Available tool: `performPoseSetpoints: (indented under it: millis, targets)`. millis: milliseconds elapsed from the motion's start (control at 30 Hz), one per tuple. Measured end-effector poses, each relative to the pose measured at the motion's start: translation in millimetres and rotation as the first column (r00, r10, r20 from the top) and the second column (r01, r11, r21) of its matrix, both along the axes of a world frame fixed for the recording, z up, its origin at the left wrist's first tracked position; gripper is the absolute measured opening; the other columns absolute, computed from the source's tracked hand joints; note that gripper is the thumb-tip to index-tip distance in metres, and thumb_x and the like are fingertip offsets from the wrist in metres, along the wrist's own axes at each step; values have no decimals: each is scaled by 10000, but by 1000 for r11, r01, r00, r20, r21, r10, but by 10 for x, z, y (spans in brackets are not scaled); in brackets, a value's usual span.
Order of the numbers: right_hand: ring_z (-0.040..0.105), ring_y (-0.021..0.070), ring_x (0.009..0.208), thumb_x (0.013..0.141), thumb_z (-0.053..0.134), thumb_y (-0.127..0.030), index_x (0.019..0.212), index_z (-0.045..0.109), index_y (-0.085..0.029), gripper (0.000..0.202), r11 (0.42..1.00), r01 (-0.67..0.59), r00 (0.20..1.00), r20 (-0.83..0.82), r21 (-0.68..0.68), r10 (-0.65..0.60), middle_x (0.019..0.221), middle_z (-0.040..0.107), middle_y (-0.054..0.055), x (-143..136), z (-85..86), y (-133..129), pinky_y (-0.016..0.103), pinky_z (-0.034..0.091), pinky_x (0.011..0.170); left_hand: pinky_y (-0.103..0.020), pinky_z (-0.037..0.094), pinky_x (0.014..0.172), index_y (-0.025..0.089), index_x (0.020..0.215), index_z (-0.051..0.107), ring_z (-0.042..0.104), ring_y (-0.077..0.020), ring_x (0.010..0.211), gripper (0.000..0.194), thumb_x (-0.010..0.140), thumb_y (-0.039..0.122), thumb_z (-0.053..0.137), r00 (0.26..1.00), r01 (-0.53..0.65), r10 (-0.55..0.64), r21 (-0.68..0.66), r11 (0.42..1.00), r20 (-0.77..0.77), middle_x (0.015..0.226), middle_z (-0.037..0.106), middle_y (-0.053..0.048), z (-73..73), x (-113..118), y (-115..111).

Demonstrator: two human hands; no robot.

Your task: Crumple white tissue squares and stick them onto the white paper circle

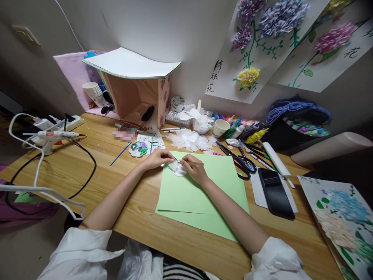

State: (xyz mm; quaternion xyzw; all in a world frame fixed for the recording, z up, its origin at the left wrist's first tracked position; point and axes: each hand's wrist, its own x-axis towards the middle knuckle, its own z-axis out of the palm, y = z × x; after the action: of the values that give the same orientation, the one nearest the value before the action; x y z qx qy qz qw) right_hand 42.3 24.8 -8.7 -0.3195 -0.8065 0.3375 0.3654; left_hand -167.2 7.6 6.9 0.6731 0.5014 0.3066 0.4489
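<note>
At the top-left edge of the light green paper [201, 190], both my hands meet over a small white rounded piece [178, 169] that looks like paper or a dish. My right hand [194, 168] pinches a thin stick with a brown wooden handle [198, 163], possibly a brush. Its tip points toward my left fingers. My left hand [159, 158] is closed, thumb and fingers pinched close to that tip. What it grips is too small to make out.
White paper scraps [192, 139] lie behind my hands, near a paper cup [220, 127] and paint bottles. Black scissors [240, 161] and a phone [275, 192] lie on the right. A paint palette [138, 149] is left; a glue gun [49, 140] and cables stand farther left.
</note>
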Motion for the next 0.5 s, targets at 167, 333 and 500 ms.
performPoseSetpoints:
  millis: [167,333,500]
  targets:
    - [518,160,668,902,418,-338,734,509,-209,231,996,50,998,42,79,-53,701,564,26,-14,-10,9,285,390,632,-233,424,690,146,821,681,584,-141,755,211,753,324,591,997,-51,55,76,996,-52,817,680,-34,-50,88,-17]
    - [536,166,681,909,405,-332,725,492,-213,236,994,100,995,-7,49,-99,695,572,22,-12,-3,12,291,396,634,-225,390,639,164,803,677,554,-124,707,180,767,304,569,978,-134,159,175,975,-138,769,668,-6,-73,193,-32]
    - [540,163,663,920,376,-323,728,484,-218,244,989,135,987,-97,58,-128,679,560,19,11,-16,3,302,415,626,-223,365,587,163,795,667,512,-113,646,185,771,311,561,964,-175,212,218,960,-161,726,642,-3,-96,246,-36]
